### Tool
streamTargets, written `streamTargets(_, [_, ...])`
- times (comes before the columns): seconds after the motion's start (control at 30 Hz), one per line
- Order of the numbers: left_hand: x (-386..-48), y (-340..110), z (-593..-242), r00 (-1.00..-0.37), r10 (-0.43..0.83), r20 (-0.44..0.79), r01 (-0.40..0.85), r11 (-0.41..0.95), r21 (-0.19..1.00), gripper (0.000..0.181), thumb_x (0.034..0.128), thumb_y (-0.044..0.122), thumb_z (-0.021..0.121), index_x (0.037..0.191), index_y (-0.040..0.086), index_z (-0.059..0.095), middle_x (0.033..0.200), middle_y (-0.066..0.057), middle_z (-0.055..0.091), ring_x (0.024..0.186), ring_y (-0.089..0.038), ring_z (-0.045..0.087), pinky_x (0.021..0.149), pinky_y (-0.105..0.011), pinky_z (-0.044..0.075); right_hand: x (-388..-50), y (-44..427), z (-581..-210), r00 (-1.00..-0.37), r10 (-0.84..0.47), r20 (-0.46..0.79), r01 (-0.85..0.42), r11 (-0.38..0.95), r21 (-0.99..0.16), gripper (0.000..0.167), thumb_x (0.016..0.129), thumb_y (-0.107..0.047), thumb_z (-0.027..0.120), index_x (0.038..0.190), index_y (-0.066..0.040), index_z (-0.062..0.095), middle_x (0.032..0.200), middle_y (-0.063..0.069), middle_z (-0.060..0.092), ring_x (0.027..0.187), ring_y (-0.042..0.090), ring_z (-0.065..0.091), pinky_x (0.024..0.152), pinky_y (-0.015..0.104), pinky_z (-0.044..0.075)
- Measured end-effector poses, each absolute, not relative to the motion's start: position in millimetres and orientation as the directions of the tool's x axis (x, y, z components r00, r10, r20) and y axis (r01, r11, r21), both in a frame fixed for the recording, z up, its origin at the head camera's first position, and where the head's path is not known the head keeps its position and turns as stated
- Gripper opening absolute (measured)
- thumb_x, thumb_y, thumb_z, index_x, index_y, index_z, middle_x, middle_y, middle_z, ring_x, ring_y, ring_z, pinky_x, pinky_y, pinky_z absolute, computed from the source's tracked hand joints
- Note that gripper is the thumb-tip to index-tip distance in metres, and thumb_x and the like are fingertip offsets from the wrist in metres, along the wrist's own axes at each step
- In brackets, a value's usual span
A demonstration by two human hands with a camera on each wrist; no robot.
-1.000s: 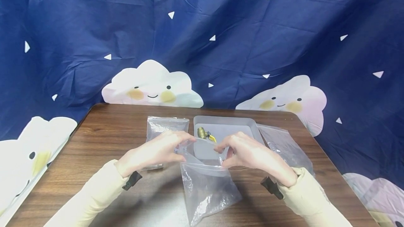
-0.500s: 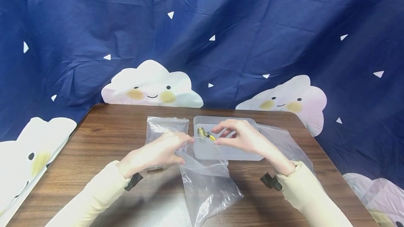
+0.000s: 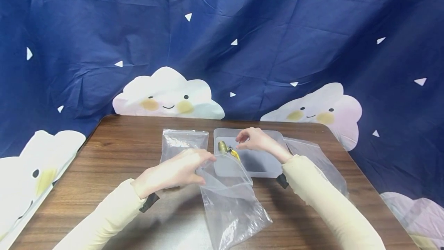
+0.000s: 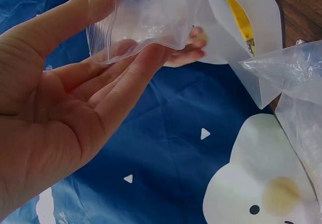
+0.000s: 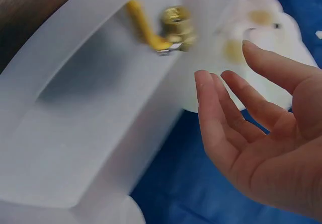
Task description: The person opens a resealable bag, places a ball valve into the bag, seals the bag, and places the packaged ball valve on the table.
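Note:
My left hand (image 3: pixel 177 169) holds the mouth of a clear zip-lock bag (image 3: pixel 232 213) at its left edge. In the left wrist view, thumb and fingers lie on either side of the bag's ridged zip strip (image 4: pixel 108 27). The bag's mouth gapes, and its lower part hangs down over the table. My right hand (image 3: pixel 258 140) is over the grey plastic tray (image 3: pixel 267 174), fingers loosely bent and holding nothing. Left of those fingers, a brass ball valve (image 3: pixel 222 147) with a yellow lever lies in the tray. The right wrist view shows the valve (image 5: pixel 178 27) apart from the fingertips.
Another clear zip-lock bag (image 3: pixel 184 138) lies left of the tray, partly behind my left hand. To the tray's right is a further clear bag (image 3: pixel 320 161). All stand on a brown wooden table (image 3: pixel 132 138), with a blue cloud-patterned cloth (image 3: pixel 249 65) behind it.
My right hand has let go of the bag's mouth and moved forward over the tray. The left hand still holds the bag, whose right side now sags.

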State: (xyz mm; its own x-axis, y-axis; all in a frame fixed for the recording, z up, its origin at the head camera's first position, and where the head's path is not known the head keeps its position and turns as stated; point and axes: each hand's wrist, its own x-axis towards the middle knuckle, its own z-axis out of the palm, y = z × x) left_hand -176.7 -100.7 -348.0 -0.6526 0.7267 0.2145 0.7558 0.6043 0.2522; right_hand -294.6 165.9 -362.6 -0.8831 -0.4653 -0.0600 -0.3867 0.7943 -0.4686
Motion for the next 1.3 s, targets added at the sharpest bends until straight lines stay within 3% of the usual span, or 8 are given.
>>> streamTargets(0.27, [-179, -102, -347, -0.654, 0.728, 0.207, 0.754, 0.606, 0.252, 0.053, 0.0742, 0.013, 0.084, 0.122, 0.002, 0.063, 0.121, -0.01, 0.069, 0.101, -0.021, 0.068, 0.089, -0.035, 0.056, -325, 154, -394, -0.898, -0.38, -0.224, -0.225, 0.832, -0.507, 0.031, 0.083, -0.016, 0.077, 0.107, 0.0, 0.069, 0.103, 0.013, 0.075, 0.078, 0.017, 0.072, 0.071, 0.033, 0.063])
streamTargets(0.5, [-181, -107, -343, -0.655, 0.729, 0.201, 0.754, 0.612, 0.239, 0.052, 0.073, 0.011, 0.085, 0.119, 0.002, 0.063, 0.116, -0.01, 0.07, 0.094, -0.019, 0.07, 0.084, -0.032, 0.057, -332, 146, -408, -0.906, -0.308, -0.289, -0.126, 0.851, -0.51, 0.021, 0.079, -0.011, 0.08, 0.095, -0.002, 0.068, 0.083, 0.01, 0.076, 0.071, 0.016, 0.073, 0.065, 0.031, 0.062])
streamTargets(0.9, [-187, -112, -328, -0.629, 0.743, 0.228, 0.777, 0.592, 0.216, 0.053, 0.0711, 0.007, 0.086, 0.118, 0.0, 0.063, 0.115, -0.012, 0.069, 0.091, -0.019, 0.072, 0.083, -0.029, 0.059, -335, 134, -410, -0.896, -0.307, -0.321, -0.106, 0.849, -0.517, 0.014, 0.075, 0.004, 0.072, 0.087, 0.0, 0.066, 0.07, 0.002, 0.062, 0.06, 0.011, 0.066, 0.064, 0.027, 0.062])
streamTargets(1.1, [-186, -113, -327, -0.639, 0.738, 0.217, 0.768, 0.598, 0.23, 0.051, 0.072, 0.006, 0.086, 0.118, -0.001, 0.063, 0.114, -0.012, 0.069, 0.091, -0.019, 0.072, 0.084, -0.029, 0.059, -334, 132, -407, -0.881, -0.319, -0.351, -0.092, 0.84, -0.534, 0.011, 0.078, 0.001, 0.069, 0.078, -0.006, 0.06, 0.068, -0.001, 0.057, 0.059, 0.007, 0.058, 0.062, 0.022, 0.06])
streamTargets(1.3, [-185, -115, -327, -0.636, 0.739, 0.221, 0.771, 0.596, 0.226, 0.051, 0.0719, 0.007, 0.086, 0.117, -0.001, 0.063, 0.113, -0.012, 0.069, 0.091, -0.019, 0.073, 0.083, -0.029, 0.059, -335, 135, -405, -0.845, -0.342, -0.411, -0.042, 0.809, -0.586, 0.013, 0.078, -0.001, 0.068, 0.084, -0.006, 0.058, 0.073, 0.001, 0.059, 0.066, 0.009, 0.061, 0.069, 0.027, 0.062])
